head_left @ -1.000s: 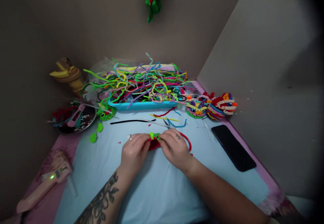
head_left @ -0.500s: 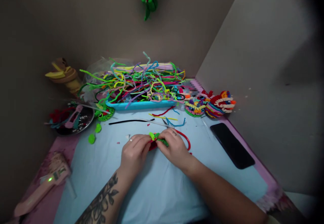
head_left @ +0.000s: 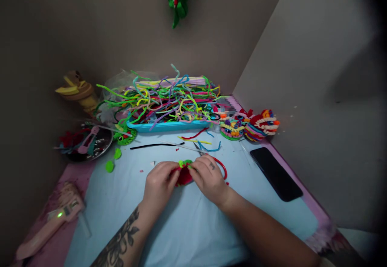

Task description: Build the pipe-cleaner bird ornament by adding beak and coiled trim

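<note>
Between my hands is a small red and green pipe-cleaner piece (head_left: pixel 185 176), its red inner face turned up and green along its far edge. My left hand (head_left: pixel 161 181) pinches its left side with thumb and fingers. My right hand (head_left: pixel 211 178) pinches its right side; the fingertips partly hide the green edge. Just beyond my right hand lie red-handled scissors (head_left: pixel 223 166), the blades pointing away and part of the handles covered by the hand. Two bright green fuzzy pieces (head_left: pixel 109 166) rest on the cloth to the left.
A blue tray (head_left: pixel 169 126) heaped with pipe cleaners stands at the back. Loose strands, including a black one (head_left: pixel 155 145), lie before it. A phone (head_left: pixel 276 174) and colourful pipe-cleaner figures (head_left: pixel 261 125) are right; a lit glue gun (head_left: pixel 53 222) and a metal bowl (head_left: pixel 104 148) are left.
The piece has tipped so that more of its red inside shows. My right hand has rolled slightly at the wrist, and more of the scissors is visible.
</note>
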The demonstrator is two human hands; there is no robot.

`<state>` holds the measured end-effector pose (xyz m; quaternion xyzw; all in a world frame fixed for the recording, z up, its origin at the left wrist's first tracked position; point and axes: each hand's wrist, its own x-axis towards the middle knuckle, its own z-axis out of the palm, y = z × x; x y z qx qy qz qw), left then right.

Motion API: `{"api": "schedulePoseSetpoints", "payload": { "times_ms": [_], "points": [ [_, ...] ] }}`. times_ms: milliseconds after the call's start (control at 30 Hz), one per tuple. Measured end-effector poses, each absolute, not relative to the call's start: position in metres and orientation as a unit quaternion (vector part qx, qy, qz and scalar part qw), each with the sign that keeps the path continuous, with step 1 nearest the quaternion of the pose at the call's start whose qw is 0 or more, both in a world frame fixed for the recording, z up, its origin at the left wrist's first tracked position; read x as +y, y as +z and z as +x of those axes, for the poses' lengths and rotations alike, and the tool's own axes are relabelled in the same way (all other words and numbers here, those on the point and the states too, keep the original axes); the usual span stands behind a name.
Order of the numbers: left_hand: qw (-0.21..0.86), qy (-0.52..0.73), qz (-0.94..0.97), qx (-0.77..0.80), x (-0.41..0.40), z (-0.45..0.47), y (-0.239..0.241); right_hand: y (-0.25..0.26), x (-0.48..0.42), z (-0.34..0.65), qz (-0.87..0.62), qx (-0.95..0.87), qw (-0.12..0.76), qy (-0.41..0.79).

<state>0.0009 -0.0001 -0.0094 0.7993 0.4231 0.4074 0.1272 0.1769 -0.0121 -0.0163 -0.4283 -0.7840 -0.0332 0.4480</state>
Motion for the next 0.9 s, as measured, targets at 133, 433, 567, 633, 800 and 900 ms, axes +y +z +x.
{"api": "schedulePoseSetpoints", "payload": {
  "times_ms": [133,433,567,633,800,900],
  "points": [
    [0.141,0.401,0.794,0.434,-0.0014,0.0016,-0.0116,-0.0193,-0.0111,0.176,-0.428,-0.781,0.454,-0.017],
    [0.15,0.399,0.805,0.412,-0.0013,0.0037,-0.0129,-0.0181,-0.0082,0.1739,-0.432,-0.778,0.455,0.006],
    [0.164,0.404,0.799,0.414,-0.0007,0.0039,-0.0137,-0.0184,-0.0075,0.175,-0.434,-0.775,0.459,0.004],
    [0.171,0.405,0.796,0.416,-0.0005,0.0037,-0.0143,-0.0186,-0.0072,0.1754,-0.437,-0.775,0.457,0.01],
    [0.167,0.395,0.807,0.407,-0.0005,0.0037,-0.0144,-0.0185,-0.0057,0.1753,-0.443,-0.773,0.454,0.03],
    [0.173,0.399,0.798,0.417,-0.0005,0.005,-0.0126,-0.0196,-0.0042,0.1749,-0.461,-0.758,0.458,0.057]
  ]
}}
